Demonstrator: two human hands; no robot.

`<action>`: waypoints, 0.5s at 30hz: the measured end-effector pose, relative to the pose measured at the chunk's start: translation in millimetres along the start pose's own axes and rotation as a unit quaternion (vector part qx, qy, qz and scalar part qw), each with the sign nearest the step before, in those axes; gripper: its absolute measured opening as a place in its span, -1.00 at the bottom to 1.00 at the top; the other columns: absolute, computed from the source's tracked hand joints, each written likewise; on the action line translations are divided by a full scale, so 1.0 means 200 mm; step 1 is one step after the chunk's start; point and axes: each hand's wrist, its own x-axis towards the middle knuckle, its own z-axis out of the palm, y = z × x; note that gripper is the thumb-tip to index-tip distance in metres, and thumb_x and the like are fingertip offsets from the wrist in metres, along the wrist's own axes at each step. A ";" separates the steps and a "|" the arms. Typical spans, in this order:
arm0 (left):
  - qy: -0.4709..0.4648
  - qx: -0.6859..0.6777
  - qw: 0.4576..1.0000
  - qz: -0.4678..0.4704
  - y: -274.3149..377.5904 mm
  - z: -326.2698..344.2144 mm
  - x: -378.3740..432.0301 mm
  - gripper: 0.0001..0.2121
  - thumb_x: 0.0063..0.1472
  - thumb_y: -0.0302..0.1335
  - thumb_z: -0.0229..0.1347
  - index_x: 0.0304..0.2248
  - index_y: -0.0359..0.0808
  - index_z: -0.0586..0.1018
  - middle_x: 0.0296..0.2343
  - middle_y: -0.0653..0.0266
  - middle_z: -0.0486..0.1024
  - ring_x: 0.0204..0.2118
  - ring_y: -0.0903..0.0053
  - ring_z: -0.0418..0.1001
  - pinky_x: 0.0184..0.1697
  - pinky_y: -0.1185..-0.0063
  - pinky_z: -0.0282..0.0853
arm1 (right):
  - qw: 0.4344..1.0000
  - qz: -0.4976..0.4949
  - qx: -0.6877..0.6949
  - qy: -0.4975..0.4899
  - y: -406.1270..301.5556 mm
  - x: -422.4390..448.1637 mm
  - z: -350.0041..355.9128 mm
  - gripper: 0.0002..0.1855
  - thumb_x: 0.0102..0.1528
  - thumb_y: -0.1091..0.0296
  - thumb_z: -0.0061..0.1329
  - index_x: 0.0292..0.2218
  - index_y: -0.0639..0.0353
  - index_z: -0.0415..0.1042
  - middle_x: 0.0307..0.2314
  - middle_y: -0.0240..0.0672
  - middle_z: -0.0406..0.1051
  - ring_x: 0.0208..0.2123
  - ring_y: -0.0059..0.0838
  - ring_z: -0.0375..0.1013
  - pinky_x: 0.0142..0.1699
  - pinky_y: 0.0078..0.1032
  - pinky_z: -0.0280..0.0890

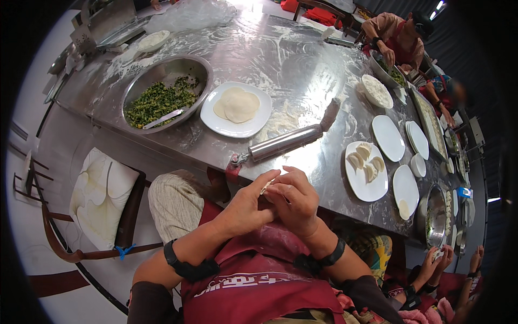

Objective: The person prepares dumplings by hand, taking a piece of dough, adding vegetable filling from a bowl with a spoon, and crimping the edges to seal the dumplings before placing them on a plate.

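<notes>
My left hand (251,206) and my right hand (294,200) meet over my lap, just off the table edge. Between their fingers they pinch a small dumpling (266,187), mostly hidden. Beyond them a metal rolling pin (285,142) lies on the steel table. A white plate (259,121) holds round dough wrappers (236,105). Left of it, a steel bowl (207,73) contains chopped green filling (162,99) and a metal spatula (165,118). On the right, folded dumplings (371,172) rest on another white plate (366,192).
White plates (388,137), a bowl of flour (377,91) and a steel bowl (443,231) stand on the right. A cushioned chair (103,194) is at the left. Other people work across the table and at the lower right. A plastic sheet (190,16) lies at the far edge.
</notes>
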 end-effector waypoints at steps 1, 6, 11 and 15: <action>0.009 -0.013 1.000 -0.004 0.00 0.01 -0.01 -0.23 -0.01 -0.73 0.05 0.18 -0.35 -0.06 -0.11 0.20 0.29 -0.08 0.58 0.30 -0.05 0.61 0.28 | 1.000 -0.011 0.000 -0.001 0.01 -0.01 0.00 -0.80 -0.22 0.61 0.14 -0.46 0.25 0.44 -0.55 -0.26 0.40 -0.46 -0.30 0.42 -0.09 -0.28 0.33; 0.105 -0.163 0.980 0.041 0.00 0.15 -0.05 -0.22 -0.02 -0.77 -0.04 0.18 -0.41 -0.16 -0.08 0.12 0.24 -0.04 0.51 0.28 -0.02 0.58 0.26 | 0.998 0.046 -0.006 0.040 0.00 0.01 0.01 -0.78 -0.23 0.57 0.13 -0.45 0.23 0.43 -0.53 -0.28 0.39 -0.46 -0.29 0.40 -0.15 -0.26 0.32; 0.120 0.007 0.993 0.006 0.10 0.13 -0.06 -0.20 0.00 -0.67 0.03 0.15 -0.50 -0.20 -0.18 -0.02 0.35 -0.11 0.43 0.38 -0.07 0.57 0.30 | 0.999 -0.015 -0.034 -0.026 0.00 0.04 -0.02 -0.78 -0.25 0.55 0.14 -0.46 0.21 0.44 -0.50 -0.31 0.39 -0.45 -0.32 0.39 -0.11 -0.22 0.30; 0.091 0.100 0.989 0.054 0.09 0.07 -0.04 -0.23 0.02 -0.71 0.02 0.17 -0.44 -0.13 -0.16 0.18 0.35 -0.11 0.53 0.35 -0.07 0.62 0.28 | 0.987 -0.112 -0.102 -0.053 -0.02 0.09 -0.06 -0.78 -0.27 0.50 0.13 -0.47 0.17 0.43 -0.49 -0.34 0.37 -0.40 -0.34 0.38 -0.06 -0.19 0.26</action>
